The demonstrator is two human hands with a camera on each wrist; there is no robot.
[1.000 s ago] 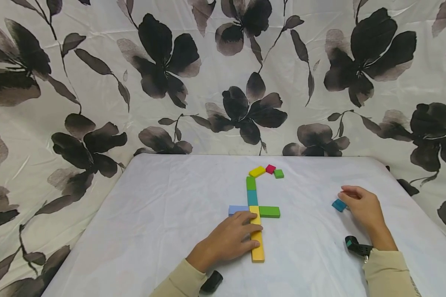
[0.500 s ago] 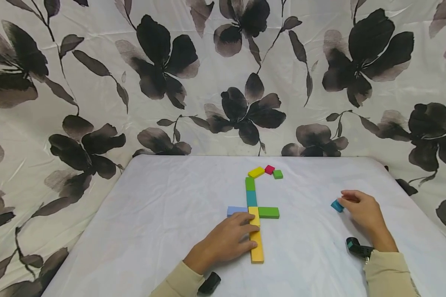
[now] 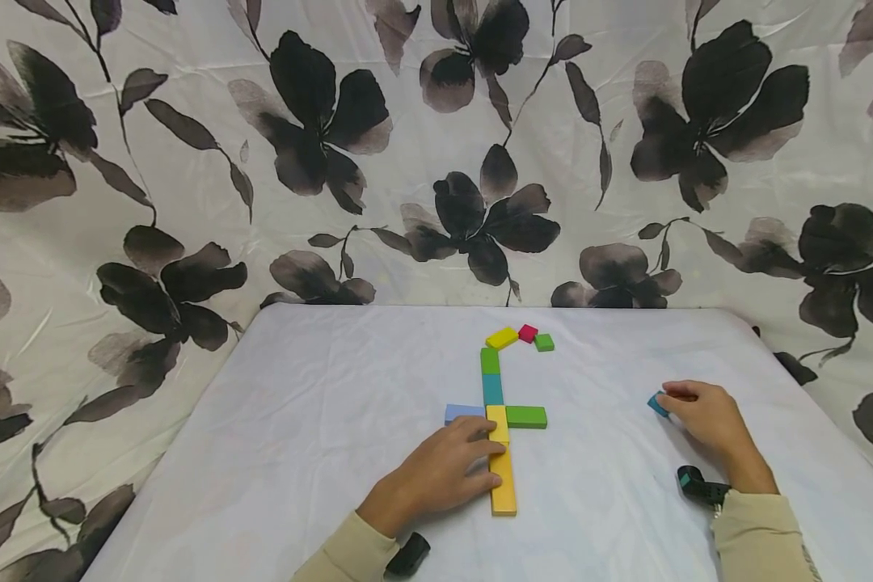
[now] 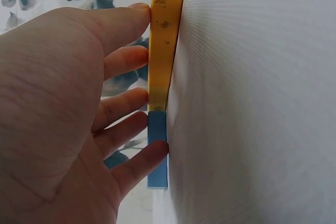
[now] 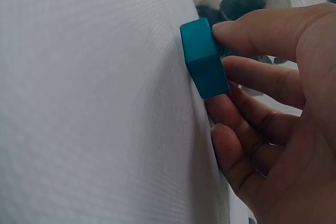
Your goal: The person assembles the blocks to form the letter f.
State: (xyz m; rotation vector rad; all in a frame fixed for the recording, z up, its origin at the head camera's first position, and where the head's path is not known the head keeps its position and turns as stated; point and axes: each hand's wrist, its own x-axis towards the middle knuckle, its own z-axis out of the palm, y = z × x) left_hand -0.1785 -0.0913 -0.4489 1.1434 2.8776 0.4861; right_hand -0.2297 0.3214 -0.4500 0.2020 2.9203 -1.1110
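Observation:
My left hand [image 3: 440,465] rests with extended fingers on the two yellow blocks, a short one [image 3: 498,420] and a long one [image 3: 503,485] set end to end. In the left wrist view its little finger touches a blue block [image 4: 157,172]. My right hand [image 3: 706,416], farther right, holds a small teal block [image 3: 657,404] at its thumb and finger tips, at the cloth. The right wrist view shows this teal block [image 5: 202,59] standing at a slant; part of the finger contact is hidden behind it.
Above the yellow blocks run a teal block [image 3: 492,389], a green block [image 3: 490,360], a yellow block [image 3: 502,337], a red block [image 3: 528,333] and a small green block [image 3: 545,342]. A green block [image 3: 526,417] juts right. White cloth [image 3: 320,388] covers the table.
My right hand has shifted slightly down and left, and the teal block at its fingertips has turned. The left hand stays on the yellow blocks.

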